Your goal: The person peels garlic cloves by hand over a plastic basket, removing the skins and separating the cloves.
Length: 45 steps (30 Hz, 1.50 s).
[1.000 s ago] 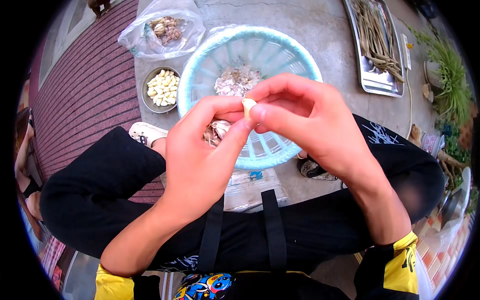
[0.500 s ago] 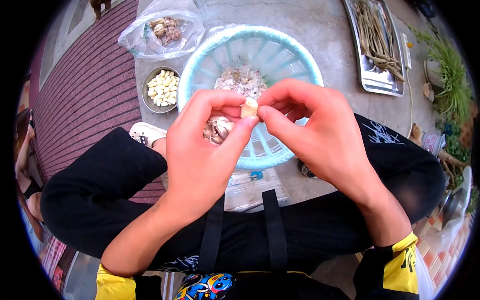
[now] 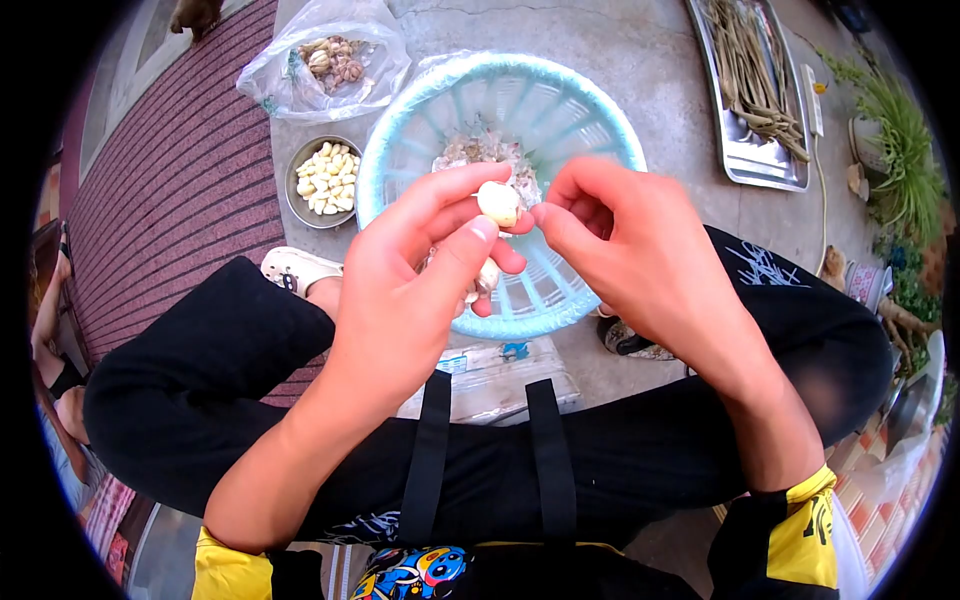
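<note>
My left hand (image 3: pixel 400 275) is closed, pinching a pale peeled garlic clove (image 3: pixel 498 204) between thumb and fingers. The rest of a garlic bulb (image 3: pixel 486 278) is tucked in its palm, mostly hidden by the fingers. Just right of the clove, my right hand (image 3: pixel 645 240) has thumb and forefinger pressed together; whatever may lie between them is too small to make out. Both hands are above a light blue plastic basket (image 3: pixel 605 110), with papery garlic skins (image 3: pixel 470 150) at its bottom. Left of the basket, a metal bowl (image 3: pixel 294 200) contains several peeled cloves (image 3: pixel 327 178).
Behind the bowl lies a clear plastic bag (image 3: pixel 270 85) with garlic bulbs (image 3: pixel 335 60). A metal tray (image 3: pixel 760 172) with dry stalks (image 3: pixel 755 80) is at the far right, near a green potted plant (image 3: pixel 900 190). Another person's leg (image 3: pixel 50 310) shows at the left edge.
The clove now sits higher on my left fingertips, its side more exposed. My right fingers have drawn slightly right, away from it. The bulb is more covered by my left hand.
</note>
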Tool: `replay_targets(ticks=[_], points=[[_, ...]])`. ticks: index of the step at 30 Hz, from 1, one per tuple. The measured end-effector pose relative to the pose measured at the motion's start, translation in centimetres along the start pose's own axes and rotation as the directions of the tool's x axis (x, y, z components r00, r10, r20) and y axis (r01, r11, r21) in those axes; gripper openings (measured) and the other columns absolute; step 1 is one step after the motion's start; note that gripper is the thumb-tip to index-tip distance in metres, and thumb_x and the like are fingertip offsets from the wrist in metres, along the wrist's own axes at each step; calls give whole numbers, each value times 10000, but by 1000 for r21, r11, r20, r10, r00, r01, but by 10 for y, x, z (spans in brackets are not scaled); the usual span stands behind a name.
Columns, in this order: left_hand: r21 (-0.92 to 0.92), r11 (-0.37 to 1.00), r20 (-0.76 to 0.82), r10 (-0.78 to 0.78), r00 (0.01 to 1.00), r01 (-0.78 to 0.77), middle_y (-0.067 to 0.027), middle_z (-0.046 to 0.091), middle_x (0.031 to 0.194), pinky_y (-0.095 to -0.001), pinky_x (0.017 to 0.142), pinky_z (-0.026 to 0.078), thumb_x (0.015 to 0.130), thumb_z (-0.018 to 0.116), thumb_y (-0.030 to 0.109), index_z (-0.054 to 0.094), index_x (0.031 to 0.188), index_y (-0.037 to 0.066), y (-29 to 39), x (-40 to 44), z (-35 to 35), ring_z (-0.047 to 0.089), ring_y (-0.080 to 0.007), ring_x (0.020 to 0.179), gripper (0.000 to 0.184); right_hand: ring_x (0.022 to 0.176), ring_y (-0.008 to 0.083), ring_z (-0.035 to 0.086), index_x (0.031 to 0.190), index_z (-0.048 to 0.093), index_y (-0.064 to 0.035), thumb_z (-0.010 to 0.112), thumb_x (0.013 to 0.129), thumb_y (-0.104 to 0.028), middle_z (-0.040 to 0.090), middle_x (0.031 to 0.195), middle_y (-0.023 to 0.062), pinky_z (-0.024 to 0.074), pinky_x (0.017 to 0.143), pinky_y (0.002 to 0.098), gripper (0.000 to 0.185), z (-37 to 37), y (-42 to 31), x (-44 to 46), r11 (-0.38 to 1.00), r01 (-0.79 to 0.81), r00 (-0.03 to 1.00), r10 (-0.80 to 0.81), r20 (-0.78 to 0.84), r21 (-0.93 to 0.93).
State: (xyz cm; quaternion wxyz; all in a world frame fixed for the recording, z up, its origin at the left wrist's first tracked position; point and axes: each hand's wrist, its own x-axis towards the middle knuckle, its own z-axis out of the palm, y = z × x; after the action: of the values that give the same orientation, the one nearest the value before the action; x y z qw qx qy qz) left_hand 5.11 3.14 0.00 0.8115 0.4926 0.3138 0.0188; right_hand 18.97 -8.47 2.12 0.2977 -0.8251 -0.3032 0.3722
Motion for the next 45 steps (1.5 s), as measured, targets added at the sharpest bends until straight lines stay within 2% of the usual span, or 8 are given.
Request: replay_targets(ticks=[14,19,20,24,31,36,38,45], points=[[-115,991,44,-58,997,63,-84,602,965,-207,544,423,986,475,185,474,1343,-5,-1,3,-4,577,-103,755,404,673,74,571,907,625,9,636,883,-132,634,727,41,463,612,248,143,7,-2,1,795,-61,995,4,95,604],[-267,954,-2,-144,990,138,-62,589,904,-210,507,409,988,492,206,523,1262,-3,-8,-2,-10,586,-107,734,346,737,221,644,992,633,21,640,851,-90,663,821,130,497,688,320,180,18,-2,4,957,-72,995,48,93,282],[-202,973,-133,-142,981,113,-51,588,884,-210,496,403,988,499,218,540,1210,6,-10,-6,-13,586,-106,717,309,767,348,644,1095,598,24,637,826,-58,647,833,180,510,716,409,283,27,11,4,979,204,977,-203,-60,11],[-149,988,-523,-120,844,48,-55,604,814,-220,467,396,977,533,234,574,1043,17,-25,2,-65,565,-98,637,231,795,385,631,1067,557,15,641,826,-83,612,829,202,505,705,481,273,36,24,3,849,304,944,-330,15,-431],[-359,931,-741,-239,628,-69,-69,611,816,-238,538,423,976,492,207,529,1117,-3,-42,29,-114,566,-120,698,255,766,379,636,875,589,-14,596,875,-144,628,793,201,485,652,486,130,42,-1,4,912,354,934,-332,134,-209],[-496,868,-225,-163,961,31,-124,635,989,-314,773,542,977,502,195,570,1143,-24,-1,-16,-29,639,-187,913,282,734,323,623,1063,614,-41,680,860,-215,622,806,148,495,649,405,275,33,-32,-1,958,254,940,-278,201,136],[-470,878,-116,-160,980,88,-140,574,1201,-358,984,450,1014,439,239,536,1225,-13,-16,-10,-13,545,-190,1122,343,769,322,623,1082,608,-51,680,862,-228,622,838,140,495,666,402,292,45,-15,-4,948,303,942,-314,119,102],[-536,818,-7,-250,968,207,-172,509,1311,-396,1047,378,1022,401,386,435,1321,-17,-12,6,-6,487,-242,1221,503,843,324,584,1021,644,-76,685,852,-266,585,899,130,479,735,406,257,40,-2,-13,950,299,954,-296,53,-88]])
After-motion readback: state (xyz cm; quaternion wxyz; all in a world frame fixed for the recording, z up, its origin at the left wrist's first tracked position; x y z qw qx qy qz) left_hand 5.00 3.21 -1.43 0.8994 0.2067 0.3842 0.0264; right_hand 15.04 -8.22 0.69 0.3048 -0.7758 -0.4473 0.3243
